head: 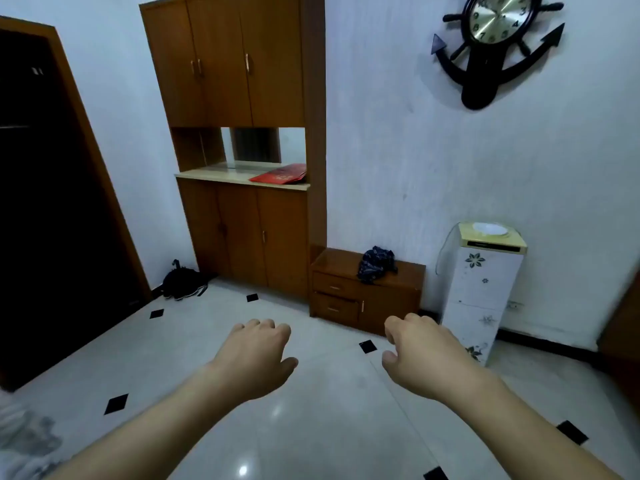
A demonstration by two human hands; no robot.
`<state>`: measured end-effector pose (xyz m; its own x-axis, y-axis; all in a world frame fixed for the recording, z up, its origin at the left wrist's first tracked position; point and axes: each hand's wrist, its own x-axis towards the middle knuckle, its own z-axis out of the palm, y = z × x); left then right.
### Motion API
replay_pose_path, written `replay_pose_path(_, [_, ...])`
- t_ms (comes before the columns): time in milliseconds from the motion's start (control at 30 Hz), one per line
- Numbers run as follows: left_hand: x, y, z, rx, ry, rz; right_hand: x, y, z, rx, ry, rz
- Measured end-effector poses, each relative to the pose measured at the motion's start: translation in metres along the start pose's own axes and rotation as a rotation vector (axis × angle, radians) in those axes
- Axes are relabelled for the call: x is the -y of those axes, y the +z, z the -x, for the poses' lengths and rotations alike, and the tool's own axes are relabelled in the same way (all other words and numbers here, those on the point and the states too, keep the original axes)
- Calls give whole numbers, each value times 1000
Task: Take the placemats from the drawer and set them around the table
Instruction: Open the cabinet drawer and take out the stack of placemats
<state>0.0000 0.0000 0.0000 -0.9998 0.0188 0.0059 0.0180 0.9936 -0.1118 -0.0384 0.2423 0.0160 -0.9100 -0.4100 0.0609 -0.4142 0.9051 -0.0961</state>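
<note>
A low wooden cabinet (pixel 391 299) stands against the far wall, with two closed drawers (pixel 335 298) stacked on its left side. My left hand (pixel 254 355) and my right hand (pixel 420 355) reach forward over the tiled floor, well short of the cabinet. Both hands hold nothing and their fingers curl loosely downward. No placemats and no table are in view.
A tall wooden wall unit (pixel 242 150) holds a red packet (pixel 280 174) on its counter. A dark cloth (pixel 375 265) lies on the low cabinet. A white water dispenser (pixel 481 289) stands at the right, a black bag (pixel 183 284) on the floor by a dark doorway (pixel 52 202).
</note>
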Motion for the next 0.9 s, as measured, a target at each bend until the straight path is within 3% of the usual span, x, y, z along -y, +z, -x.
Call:
replay_pose_path(300, [64, 9, -198, -33, 88, 5, -13, 23, -184, -21, 110, 0])
replay_pose_path(567, [79, 35, -359, 20, 143, 12, -61, 53, -328, 17, 144, -18])
replay_pose_path(900, [103, 87, -586, 112, 52, -3, -149, 106, -573, 87, 55, -89])
